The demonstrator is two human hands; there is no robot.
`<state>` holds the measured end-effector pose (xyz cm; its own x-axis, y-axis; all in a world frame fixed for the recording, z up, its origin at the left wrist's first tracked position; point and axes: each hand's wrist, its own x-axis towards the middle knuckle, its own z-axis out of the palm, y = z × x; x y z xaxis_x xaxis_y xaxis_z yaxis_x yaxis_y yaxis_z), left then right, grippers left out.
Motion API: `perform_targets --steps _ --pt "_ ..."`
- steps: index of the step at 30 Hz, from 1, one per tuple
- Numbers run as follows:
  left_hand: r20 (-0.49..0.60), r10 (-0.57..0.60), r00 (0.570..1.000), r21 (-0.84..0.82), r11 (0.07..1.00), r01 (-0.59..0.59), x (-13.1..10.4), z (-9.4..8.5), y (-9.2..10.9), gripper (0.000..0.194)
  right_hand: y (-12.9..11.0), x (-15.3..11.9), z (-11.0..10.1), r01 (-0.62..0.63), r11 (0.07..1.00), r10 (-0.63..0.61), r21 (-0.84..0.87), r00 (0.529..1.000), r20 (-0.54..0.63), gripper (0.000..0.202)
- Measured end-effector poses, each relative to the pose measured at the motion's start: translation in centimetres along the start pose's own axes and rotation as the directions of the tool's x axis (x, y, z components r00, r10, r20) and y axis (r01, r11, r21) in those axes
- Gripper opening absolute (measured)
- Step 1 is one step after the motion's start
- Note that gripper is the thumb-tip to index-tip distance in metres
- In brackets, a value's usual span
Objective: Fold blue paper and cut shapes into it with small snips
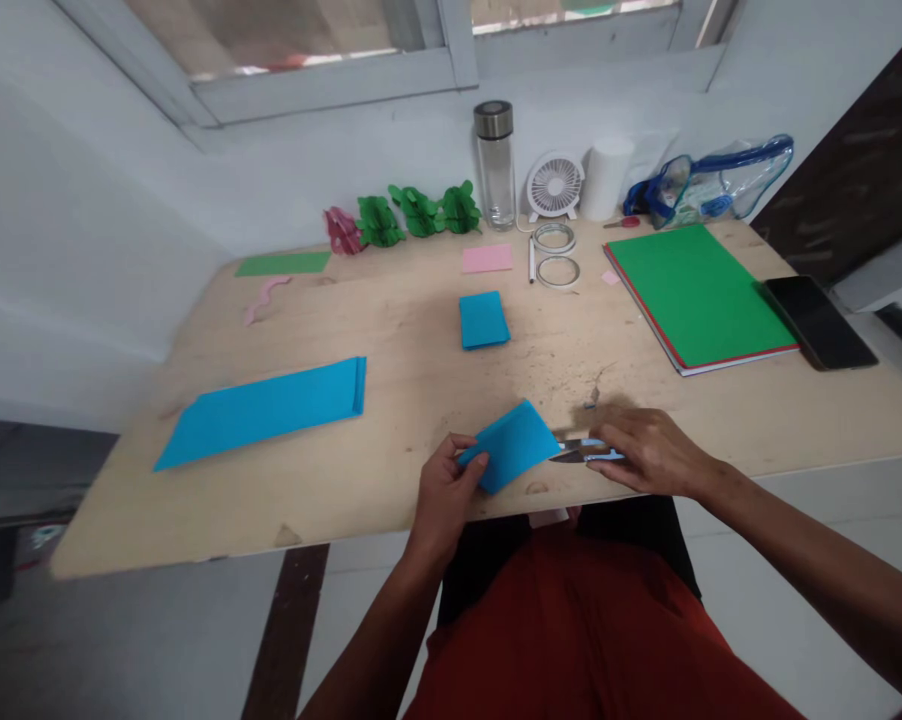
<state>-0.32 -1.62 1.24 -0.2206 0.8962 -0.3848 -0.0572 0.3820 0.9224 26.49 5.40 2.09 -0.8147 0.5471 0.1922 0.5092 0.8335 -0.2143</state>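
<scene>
Near the front edge of the table, my left hand (pixel 449 487) pinches a piece of blue paper (pixel 517 446) between thumb and fingers. My right hand (pixel 641 446) is closed around the handles of a pair of scissors (pixel 575 452). The scissor blades point left and meet the right corner of the blue paper; whether they are cutting into it I cannot tell. A small stack of blue paper squares (pixel 484 320) lies just beyond my hands. To the left rests a long folded strip of blue paper (pixel 271 408).
Along the wall stand green paper shapes (pixel 419 212), a pink one (pixel 344 231), a glass bottle (pixel 497 170), a small fan (pixel 555 186), a white roll (pixel 607 180) and a clear pouch (pixel 713 185). Tape rolls (pixel 558 271), green sheets (pixel 702 300) and a phone (pixel 818 322) lie right.
</scene>
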Motion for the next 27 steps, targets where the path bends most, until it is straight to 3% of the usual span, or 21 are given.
perform_targets --steps 7,11,13,15,17,18,20,21,23,25,27 --pt "0.003 0.016 1.000 0.007 1.000 -0.016 0.0 0.1 0.1 0.027 -1.2 0.8 0.7 0.082 0.996 -0.081 -0.037 0.996 0.032 0.029" --pt "-0.009 0.055 0.998 0.054 0.997 -0.055 0.0 0.4 0.1 0.024 -2.3 0.9 1.6 0.050 0.999 -0.050 -0.015 0.998 0.033 0.028" --pt "-0.014 0.094 0.996 0.110 0.990 -0.092 0.0 0.5 -0.1 0.023 -2.7 0.9 2.1 0.039 0.999 -0.039 -0.006 0.999 0.032 0.029" --pt "-0.025 0.203 0.979 0.218 0.957 -0.193 0.0 0.4 -0.4 0.027 -3.0 0.9 2.4 0.040 0.999 -0.039 0.000 0.999 0.027 0.030" --pt "-0.020 0.419 0.908 0.397 0.837 -0.378 0.2 -0.1 -0.4 0.037 -3.1 0.9 2.5 0.037 0.999 -0.037 0.000 0.999 0.020 0.030" --pt "0.017 0.542 0.840 0.500 0.723 -0.477 0.4 -0.4 -0.3 0.041 -3.1 0.9 2.6 0.034 0.999 -0.034 -0.002 0.999 0.016 0.030" --pt "0.208 0.702 0.681 0.659 0.414 -0.628 1.3 -1.3 0.1 0.041 -3.0 1.0 2.6 0.033 0.999 -0.033 -0.018 0.999 0.011 0.031" --pt "0.353 0.702 0.618 0.683 0.259 -0.684 2.0 -1.7 0.3 0.040 -3.0 1.0 2.7 0.036 0.999 -0.036 -0.026 0.999 0.011 0.031" --pt "0.639 0.561 0.526 0.615 0.037 -0.787 3.5 -2.3 0.8 0.040 -3.0 1.0 2.7 0.038 0.999 -0.038 -0.035 0.999 0.008 0.032" --pt "0.789 0.398 0.468 0.524 -0.038 -0.851 5.0 -2.6 0.9 0.046 -3.0 1.0 2.7 0.033 0.999 -0.033 -0.025 0.999 0.004 0.031" --pt "0.833 0.322 0.451 0.488 -0.041 -0.872 6.2 -2.7 0.6 0.053 -3.1 1.0 2.7 0.027 1.000 -0.027 -0.011 1.000 0.005 0.029"
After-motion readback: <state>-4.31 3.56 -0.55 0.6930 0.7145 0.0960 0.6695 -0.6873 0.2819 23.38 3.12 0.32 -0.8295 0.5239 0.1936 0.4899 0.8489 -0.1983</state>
